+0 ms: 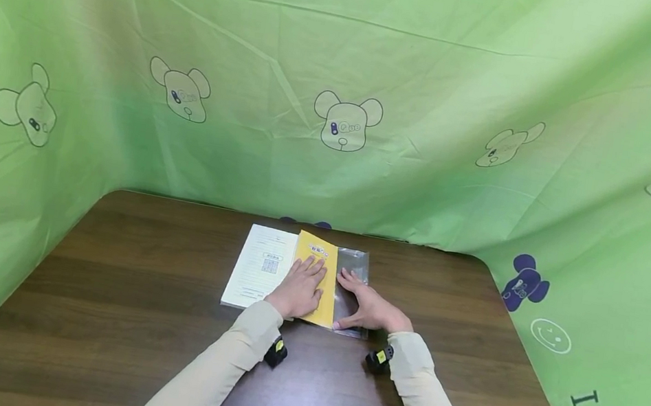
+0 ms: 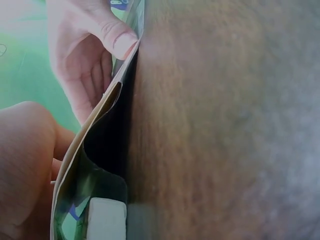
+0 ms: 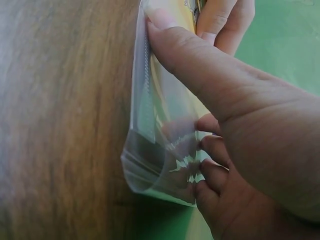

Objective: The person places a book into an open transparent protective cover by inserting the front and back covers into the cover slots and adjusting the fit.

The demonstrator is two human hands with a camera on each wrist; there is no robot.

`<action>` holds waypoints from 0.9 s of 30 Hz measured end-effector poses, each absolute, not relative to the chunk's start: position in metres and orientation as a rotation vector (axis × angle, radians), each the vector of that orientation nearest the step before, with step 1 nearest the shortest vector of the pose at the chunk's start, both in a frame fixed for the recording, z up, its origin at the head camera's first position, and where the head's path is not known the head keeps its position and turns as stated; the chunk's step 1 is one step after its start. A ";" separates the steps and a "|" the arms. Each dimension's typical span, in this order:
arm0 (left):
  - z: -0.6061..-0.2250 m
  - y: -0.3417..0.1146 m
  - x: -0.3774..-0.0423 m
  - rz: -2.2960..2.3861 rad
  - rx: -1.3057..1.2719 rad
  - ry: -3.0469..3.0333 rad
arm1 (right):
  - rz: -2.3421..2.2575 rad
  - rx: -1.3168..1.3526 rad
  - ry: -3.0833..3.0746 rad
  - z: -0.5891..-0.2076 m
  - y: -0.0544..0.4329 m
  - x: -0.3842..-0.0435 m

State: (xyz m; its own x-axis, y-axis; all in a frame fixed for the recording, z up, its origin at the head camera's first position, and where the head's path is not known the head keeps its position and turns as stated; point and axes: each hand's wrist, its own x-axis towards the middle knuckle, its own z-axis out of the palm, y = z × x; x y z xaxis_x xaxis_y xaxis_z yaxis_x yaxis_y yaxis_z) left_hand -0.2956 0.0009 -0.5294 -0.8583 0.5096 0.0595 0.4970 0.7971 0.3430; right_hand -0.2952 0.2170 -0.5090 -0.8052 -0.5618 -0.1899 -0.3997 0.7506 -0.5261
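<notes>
We are working at a brown table (image 1: pixel 98 310), our pale sleeves (image 1: pixel 214 375) stretching over its near half. Our left hand (image 1: pixel 297 289) is lying spread on a yellow cover (image 1: pixel 321 310), fingers nearly straight, gripping nothing. Our right hand (image 1: pixel 372 308) is arching just beside it, thumb and fingers wide apart and closing round nothing; the thumb is pressing near the cover's right edge, the fingers touching clear plastic (image 1: pixel 355 260). The book (image 1: pixel 254 266) is lying open, its white page showing left of the cover, the plastic jutting out to the right. We are probably fitting cover and plastic together, though separating them could be looking much the same. The next move is likely calling for a steady left palm and an even right-hand pull. Beyond, a green curtain (image 1: pixel 262 28) is hanging.
</notes>
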 end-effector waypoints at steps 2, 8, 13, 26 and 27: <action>-0.529 0.001 -0.295 0.546 0.816 2.941 | -0.671 -0.747 2.617 -0.508 0.216 -0.295; -0.526 0.002 -0.295 0.573 0.809 2.929 | -0.672 -0.754 2.619 -0.507 0.216 -0.295; -0.525 0.004 -0.294 0.592 0.803 2.930 | -0.679 -0.767 2.622 -0.507 0.215 -0.294; -0.522 0.006 -0.294 0.558 0.847 2.925 | -0.703 -0.812 2.614 -0.509 0.214 -0.295; -0.521 0.006 -0.294 0.562 0.853 2.923 | -0.707 -0.820 2.614 -0.509 0.214 -0.295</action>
